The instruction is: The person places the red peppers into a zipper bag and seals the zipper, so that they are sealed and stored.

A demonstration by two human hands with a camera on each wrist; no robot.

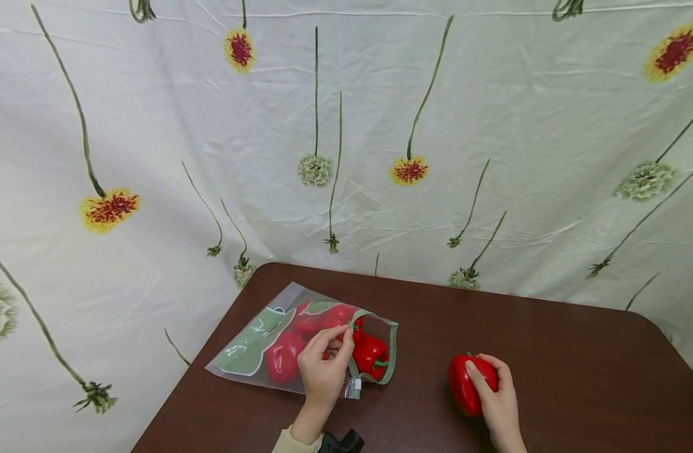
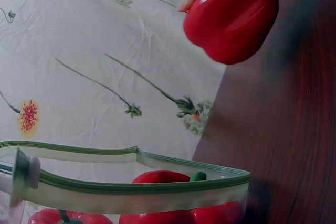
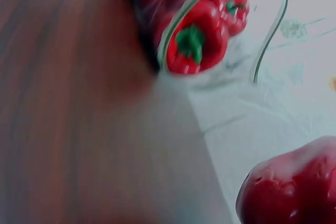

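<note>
A clear zip bag (image 1: 250, 345) with green trim lies on the table at the left, its mouth open towards the right. Several red bell peppers (image 1: 371, 353) with green stems show inside it. With thumb and fingertips, my left hand (image 1: 323, 368) pinches the upper lip of the bag's mouth. To the right of the bag, my right hand (image 1: 500, 396) grips another red bell pepper (image 1: 461, 385), fingers over its far side and thumb across its top. That pepper (image 2: 231, 19) hangs beyond the bag rim (image 2: 131, 187) in the left wrist view.
The dark brown table (image 1: 578, 365) has rounded far corners. A pale cloth (image 1: 369, 126) printed with flowers hangs behind it and along the left side. A white zip slider (image 1: 357, 384) sits at the near corner of the bag's mouth.
</note>
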